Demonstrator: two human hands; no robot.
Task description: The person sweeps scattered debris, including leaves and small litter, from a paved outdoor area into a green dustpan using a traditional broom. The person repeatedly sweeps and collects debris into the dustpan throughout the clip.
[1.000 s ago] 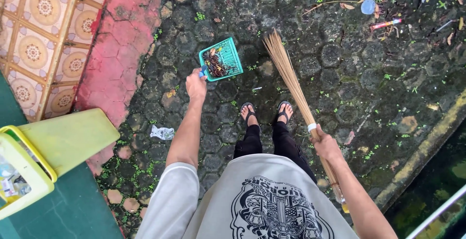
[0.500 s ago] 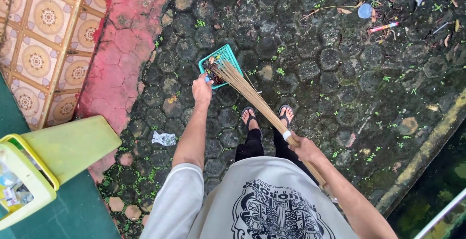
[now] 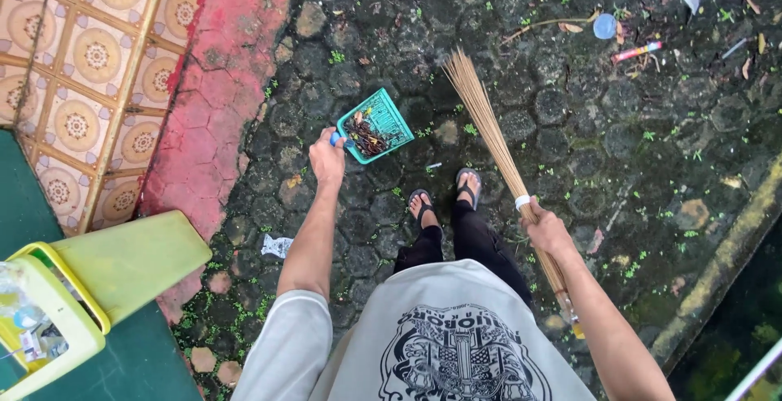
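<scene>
A teal plastic dustpan (image 3: 376, 124), heaped with dry leaves, sits on mossy hexagonal pavers just beyond the feet, its handle gripped by the left hand (image 3: 327, 159), while the right hand (image 3: 547, 232) clasps a stiff straw broom (image 3: 494, 136).

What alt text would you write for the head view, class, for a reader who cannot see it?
Seen from above, a person's left hand holds a teal dustpan of debris, while the right hand grips a stick broom over mossy paving stones. A yellow-green bin stands at left.
</scene>
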